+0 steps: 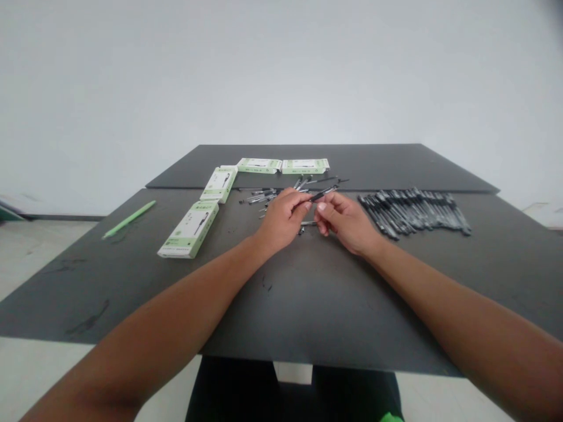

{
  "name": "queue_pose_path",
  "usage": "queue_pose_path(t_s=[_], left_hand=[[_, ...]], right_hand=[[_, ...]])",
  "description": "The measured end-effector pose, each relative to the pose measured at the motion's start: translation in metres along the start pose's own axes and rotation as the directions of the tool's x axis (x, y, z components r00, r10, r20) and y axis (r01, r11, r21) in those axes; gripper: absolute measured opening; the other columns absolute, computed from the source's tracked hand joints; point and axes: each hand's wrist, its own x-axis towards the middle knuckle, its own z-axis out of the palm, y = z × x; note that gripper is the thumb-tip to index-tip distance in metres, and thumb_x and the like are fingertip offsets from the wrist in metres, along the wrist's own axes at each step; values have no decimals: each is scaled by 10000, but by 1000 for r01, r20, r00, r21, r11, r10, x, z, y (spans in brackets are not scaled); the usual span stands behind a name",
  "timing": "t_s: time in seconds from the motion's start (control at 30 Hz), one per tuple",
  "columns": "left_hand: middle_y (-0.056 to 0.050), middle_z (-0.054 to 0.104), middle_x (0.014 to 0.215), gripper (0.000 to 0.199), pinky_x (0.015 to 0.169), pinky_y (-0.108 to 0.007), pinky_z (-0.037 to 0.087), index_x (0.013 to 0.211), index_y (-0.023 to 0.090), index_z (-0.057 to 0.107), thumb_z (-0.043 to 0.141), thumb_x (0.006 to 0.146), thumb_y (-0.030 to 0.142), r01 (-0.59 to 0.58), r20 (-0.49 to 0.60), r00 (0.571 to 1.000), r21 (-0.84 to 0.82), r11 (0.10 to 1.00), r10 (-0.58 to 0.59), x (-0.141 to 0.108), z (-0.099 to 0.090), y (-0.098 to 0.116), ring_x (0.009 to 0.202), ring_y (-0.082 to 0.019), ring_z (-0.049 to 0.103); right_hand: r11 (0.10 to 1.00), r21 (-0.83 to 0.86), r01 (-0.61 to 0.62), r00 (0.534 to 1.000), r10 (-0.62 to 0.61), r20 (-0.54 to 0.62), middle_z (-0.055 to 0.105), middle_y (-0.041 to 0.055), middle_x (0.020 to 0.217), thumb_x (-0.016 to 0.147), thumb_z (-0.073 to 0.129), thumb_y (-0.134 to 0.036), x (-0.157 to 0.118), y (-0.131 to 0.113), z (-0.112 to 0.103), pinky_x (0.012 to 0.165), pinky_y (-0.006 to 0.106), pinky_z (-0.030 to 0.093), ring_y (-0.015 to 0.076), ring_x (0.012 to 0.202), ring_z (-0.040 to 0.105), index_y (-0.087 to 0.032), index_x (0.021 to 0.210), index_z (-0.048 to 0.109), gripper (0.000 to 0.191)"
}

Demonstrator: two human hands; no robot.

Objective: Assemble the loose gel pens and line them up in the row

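My left hand is closed around the end of a black-and-clear gel pen, which points up and to the right. My right hand is close beside it, thumb and forefinger pinched together just under the pen; what is between them is hidden. Behind and beneath both hands lies a loose scatter of pens, partly covered by my left hand. To the right, a neat row of many similar pens lies side by side on the dark table.
Flat green-and-white pen boxes stretch along the left and back: a near box, another box, and two far boxes, one left and one right. A green pen-like stick lies at far left. A pale wall stands behind.
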Motion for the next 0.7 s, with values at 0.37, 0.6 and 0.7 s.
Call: queue_pose_path(t_s=[0.37, 0.6, 0.7], left_hand=[[-68, 769, 1021, 270, 875, -348, 564, 1216, 205, 803, 663, 1083, 394, -45, 123, 991, -79, 996, 54, -1, 0, 10, 956, -205, 713], [-75, 768, 1039, 250, 888, -356, 578, 1224, 172, 782, 655, 1058, 310, 55, 20, 998, -19, 998, -55, -3, -2, 2, 974, -201, 721], [-70, 779, 1056, 232, 921, -368, 587, 1209, 185, 784, 654, 1042, 280, 82, 20, 996, 8, 997, -83, -3, -2, 1, 978, -200, 724]], right_hand=[[980, -190, 53, 964, -99, -247, 695, -16, 633, 931, 839, -489, 7, -1, -13, 535, 273, 502, 141, 537, 594, -238, 802, 611, 363], [951, -298, -76, 876, -79, -475, 672, 11, 591, 786, 866, -299, 20, -29, -59, 444, 273, 462, 173, 507, 616, -265, 751, 565, 305], [839, -466, -279, 861, 3, -509, 673, 23, 579, 774, 850, -285, 22, -35, -83, 459, 297, 464, 184, 490, 605, -252, 775, 622, 230]])
